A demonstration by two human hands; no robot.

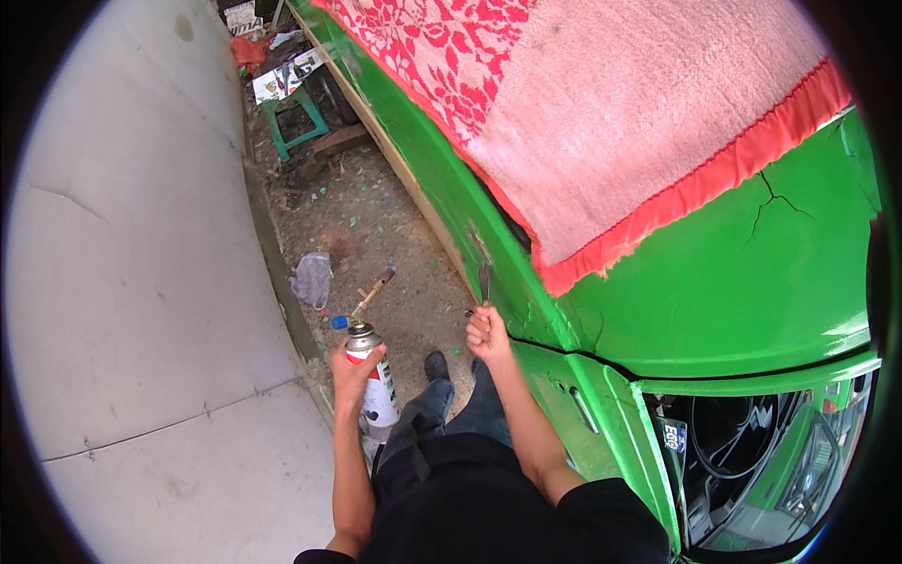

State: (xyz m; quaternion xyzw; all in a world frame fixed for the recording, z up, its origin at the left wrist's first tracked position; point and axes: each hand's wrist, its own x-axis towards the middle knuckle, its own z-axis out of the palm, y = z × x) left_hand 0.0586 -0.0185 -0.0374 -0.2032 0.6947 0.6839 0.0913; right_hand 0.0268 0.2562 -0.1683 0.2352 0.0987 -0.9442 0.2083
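My left hand (pixel 351 371) is wrapped round a blowtorch (pixel 378 376), a white and red gas can with a silver top. Its brass-coloured nozzle (pixel 379 289) tilts up toward the van, and a blue knob sits at its side. No flame can be made out. In my closed right hand (pixel 488 334) is a scraper (pixel 484 280) with a narrow metal blade pointing away from me. The blade tip is at or close to a scraped, bare patch (pixel 480 246) on the side of the green van (pixel 545 310); contact cannot be told.
A pink and red blanket (pixel 620 141) covers part of the van's cracked green roof. Along the left runs a pale wall (pixel 160 235). On the dirty ground lie paint flakes and a plastic bag (pixel 312 279); a green stool (pixel 294 122) stands farther off. The windshield (pixel 789 470) is at right.
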